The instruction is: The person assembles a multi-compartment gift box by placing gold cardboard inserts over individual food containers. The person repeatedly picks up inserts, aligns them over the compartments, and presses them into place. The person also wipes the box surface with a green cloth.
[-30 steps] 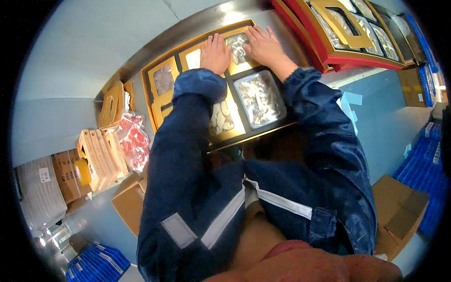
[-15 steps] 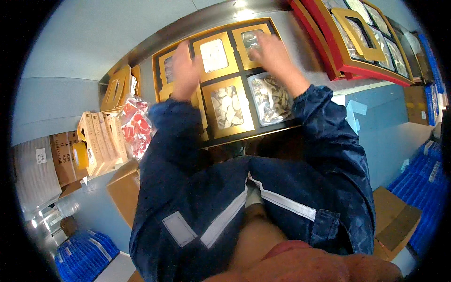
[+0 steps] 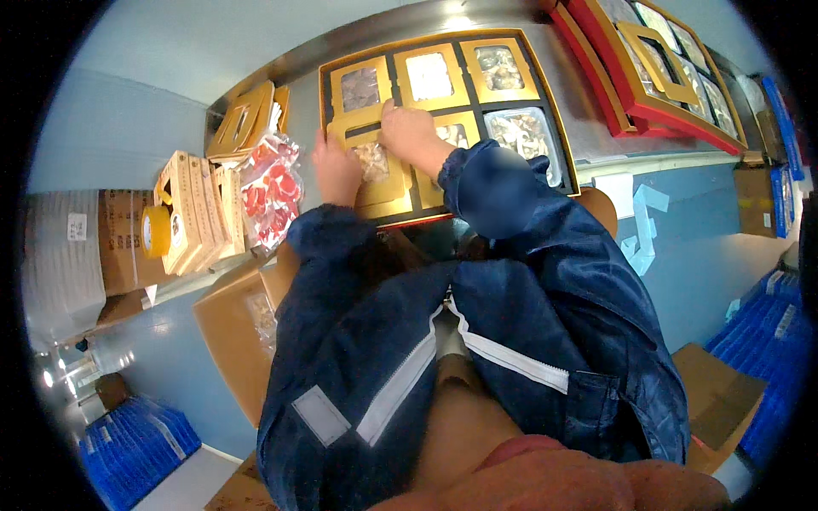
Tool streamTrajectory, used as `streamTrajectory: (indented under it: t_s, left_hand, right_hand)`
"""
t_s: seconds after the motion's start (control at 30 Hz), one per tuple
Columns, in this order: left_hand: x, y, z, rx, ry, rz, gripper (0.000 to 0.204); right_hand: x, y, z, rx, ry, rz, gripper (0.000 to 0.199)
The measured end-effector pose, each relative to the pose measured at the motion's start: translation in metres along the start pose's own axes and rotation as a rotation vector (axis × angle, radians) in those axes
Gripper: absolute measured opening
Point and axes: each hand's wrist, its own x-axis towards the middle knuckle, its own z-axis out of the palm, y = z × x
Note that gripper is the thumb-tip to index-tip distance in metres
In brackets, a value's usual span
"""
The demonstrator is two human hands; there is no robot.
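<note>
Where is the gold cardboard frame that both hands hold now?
In the head view, the gold cardboard frame lies over the tray's lower-left compartment, between the left hand and right hand.

Black-gold gift box (image 3: 558,128) centre; red gift box (image 3: 626,106) right; red-white packets (image 3: 271,192) left.

gift box (image 3: 558,145): black, gold frames | sleeves (image 3: 511,196): navy | packets (image 3: 271,192): red

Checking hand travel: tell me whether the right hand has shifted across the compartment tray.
Yes. The right hand moved from the tray's right-hand compartments leftward to its middle.
</note>
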Motion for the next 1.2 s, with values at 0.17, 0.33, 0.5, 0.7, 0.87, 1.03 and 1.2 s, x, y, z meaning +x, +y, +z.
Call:
streamTrajectory:
  t_s: [0.17,0.33,0.5,0.7,0.87,1.03,1.2]
  left_hand:
    - [0.002,-0.011,-0.001,-0.051,-0.046,-0.061,0.047]
    - [0.004,0.017,-0.041,-0.139,0.007,-0.033,0.068]
    - [0.024,0.071,-0.105,-0.443,-0.005,-0.115,0.078]
    - [0.012,0.133,-0.106,-0.940,-0.159,-0.116,0.074]
    - [-0.031,0.166,-0.062,-1.196,-0.160,-0.082,0.079]
    - [-0.037,0.201,-0.084,-0.588,-0.234,0.081,0.071]
    - [-0.047,0.199,-0.066,-0.557,-0.468,0.046,0.045]
  right_hand:
    - [0.006,-0.018,-0.009,-0.002,-0.019,0.028,0.038]
    - [-0.004,-0.015,-0.028,-0.149,0.015,-0.082,0.032]
    - [-0.034,-0.028,-0.079,-0.025,0.125,-0.024,0.040]
    - [-0.066,0.038,-0.109,0.241,0.281,0.108,0.060]
    - [-0.103,0.104,-0.111,0.594,0.122,0.179,0.057]
    - [-0.152,0.124,-0.116,0.325,0.171,0.088,0.047]
    - [-0.186,0.129,-0.129,0.390,0.149,0.143,0.052]
